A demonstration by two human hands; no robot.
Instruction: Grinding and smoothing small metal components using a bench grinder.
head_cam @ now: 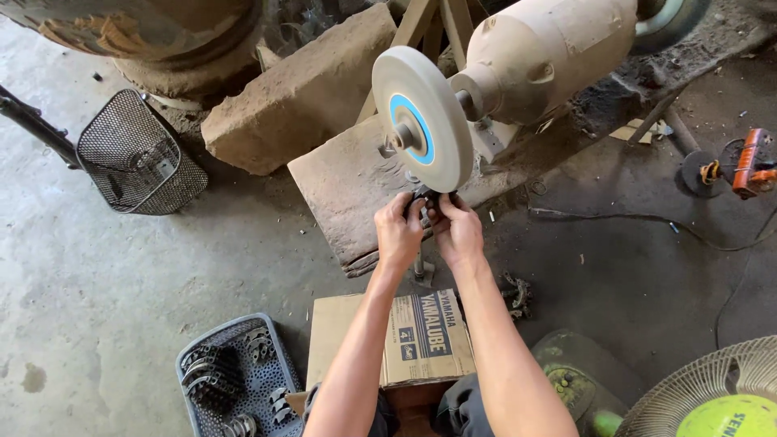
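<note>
A wire basket [139, 154] sits far left on the floor. The left hand [398, 231] and right hand [457, 229] pinch a small dark part [426, 195] between closed fingers [415, 212], touching the grinding wheel's [421, 117] lower edge.

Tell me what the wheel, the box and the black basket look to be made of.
Wheel: pale, matte, fibrous-looking, likely cloth or felt, blue centre ring. Box: brown corrugated cardboard, folded flaps. Basket: black wire mesh, open weave visible.
</note>
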